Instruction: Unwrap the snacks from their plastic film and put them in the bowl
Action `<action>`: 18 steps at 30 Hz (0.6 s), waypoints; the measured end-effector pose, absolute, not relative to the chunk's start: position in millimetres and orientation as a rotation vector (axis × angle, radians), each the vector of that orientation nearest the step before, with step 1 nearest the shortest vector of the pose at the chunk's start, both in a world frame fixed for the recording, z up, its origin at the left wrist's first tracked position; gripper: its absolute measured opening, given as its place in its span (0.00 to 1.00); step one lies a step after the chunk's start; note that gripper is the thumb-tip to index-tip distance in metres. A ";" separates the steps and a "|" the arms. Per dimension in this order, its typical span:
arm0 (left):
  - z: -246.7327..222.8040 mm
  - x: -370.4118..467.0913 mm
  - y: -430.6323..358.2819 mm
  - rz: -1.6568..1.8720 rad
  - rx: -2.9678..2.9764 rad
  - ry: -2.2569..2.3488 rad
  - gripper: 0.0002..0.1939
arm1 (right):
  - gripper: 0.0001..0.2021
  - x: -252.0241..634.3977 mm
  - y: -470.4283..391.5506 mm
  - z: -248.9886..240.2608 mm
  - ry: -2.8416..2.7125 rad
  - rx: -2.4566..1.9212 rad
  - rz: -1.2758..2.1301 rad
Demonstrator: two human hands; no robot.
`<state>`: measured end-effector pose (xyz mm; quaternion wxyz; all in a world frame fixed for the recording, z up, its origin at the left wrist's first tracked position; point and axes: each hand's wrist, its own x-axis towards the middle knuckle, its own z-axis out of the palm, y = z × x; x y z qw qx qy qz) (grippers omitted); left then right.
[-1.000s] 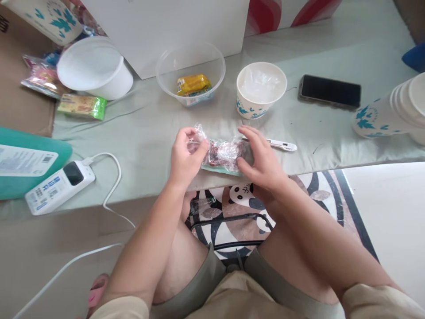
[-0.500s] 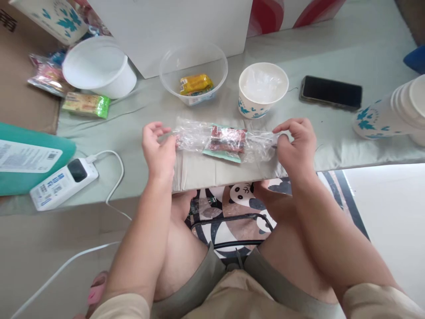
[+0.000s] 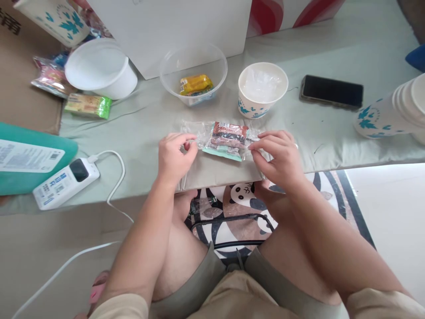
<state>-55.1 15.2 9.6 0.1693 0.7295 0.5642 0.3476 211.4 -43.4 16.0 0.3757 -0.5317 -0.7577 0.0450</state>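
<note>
A red-brown and mint-green snack packet (image 3: 228, 139) lies near the front edge of the cloth-covered table, with clear plastic wrap (image 3: 195, 129) spreading out on both sides of it. My left hand (image 3: 177, 157) is at the wrap's left part, thumb and index finger curled together on the film. On the other side, my right hand (image 3: 277, 155) has its fingers bent over the wrap just right of the packet, thumb and fingertips close together on the plastic. The film under both hands is partly hidden.
Behind the packet stand a clear bowl (image 3: 193, 73) with yellow packets and a paper cup (image 3: 262, 91) with plastic inside. A phone (image 3: 332, 91) and stacked cups (image 3: 392, 108) are right; a white tub (image 3: 99, 68), green-wrapped snack (image 3: 88, 105) and power strip (image 3: 66, 184) left.
Both hands have moved inward from the wrap's outer ends, closer to the packet. The packet has shifted very slightly and its printed face shows more clearly.
</note>
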 end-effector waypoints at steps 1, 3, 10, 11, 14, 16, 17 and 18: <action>10.2 -56.4 13.7 1.007 2.096 1.589 0.07 | 0.07 210.5 -46.9 19.5 -1.977 -1.294 0.082; 10.8 -58.8 10.9 1.091 2.098 1.606 0.07 | 0.06 207.5 -54.5 26.3 -2.085 -1.135 0.105; 11.7 -61.7 11.3 1.292 1.651 1.886 0.14 | 0.16 198.8 -64.3 30.8 -2.334 -1.057 0.895; 13.7 -61.4 11.9 1.161 1.593 1.963 0.16 | 0.17 198.3 -62.9 29.4 -2.266 -1.195 0.819; 24.0 -60.2 11.8 0.649 1.572 2.079 0.24 | 0.14 195.2 -57.6 24.3 -2.040 -1.611 0.472; 32.8 -59.7 9.4 0.453 1.587 2.089 0.30 | 0.14 191.6 -54.8 21.1 -1.968 -1.801 0.338; 37.0 -59.6 7.5 0.402 1.577 2.095 0.31 | 0.14 189.7 -53.9 19.9 -1.947 -1.871 0.301; 40.7 -59.5 5.2 0.357 1.556 2.087 0.32 | 0.13 187.8 -53.3 19.2 -1.932 -1.920 0.278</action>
